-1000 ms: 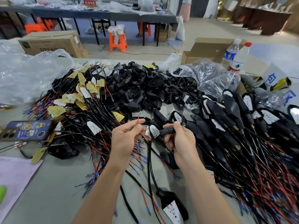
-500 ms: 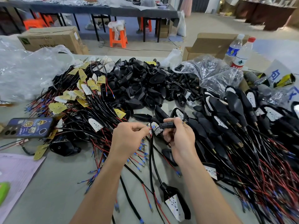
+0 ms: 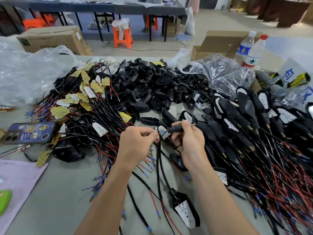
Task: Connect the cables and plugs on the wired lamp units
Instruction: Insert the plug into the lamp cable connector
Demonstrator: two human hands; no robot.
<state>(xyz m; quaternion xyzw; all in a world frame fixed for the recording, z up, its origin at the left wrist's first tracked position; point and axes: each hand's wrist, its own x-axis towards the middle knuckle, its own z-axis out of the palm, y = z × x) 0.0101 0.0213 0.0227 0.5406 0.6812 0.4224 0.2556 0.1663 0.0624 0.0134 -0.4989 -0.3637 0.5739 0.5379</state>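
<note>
Lamp unit (image 3: 184, 213) lay nearer than the black plug (image 3: 175, 129), which the right hand (image 3: 188, 143) gripped with curled fingers. Just left of the plug the left hand (image 3: 137, 143) pinched a red wire (image 3: 159, 134). Beyond the plug black housings (image 3: 149, 85) lay heaped.

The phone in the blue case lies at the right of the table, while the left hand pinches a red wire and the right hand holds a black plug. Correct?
Not quite: the head view shows the phone at the left of the table. The rest stands: the left hand pinches the red wire and the right hand holds the black plug.
</note>
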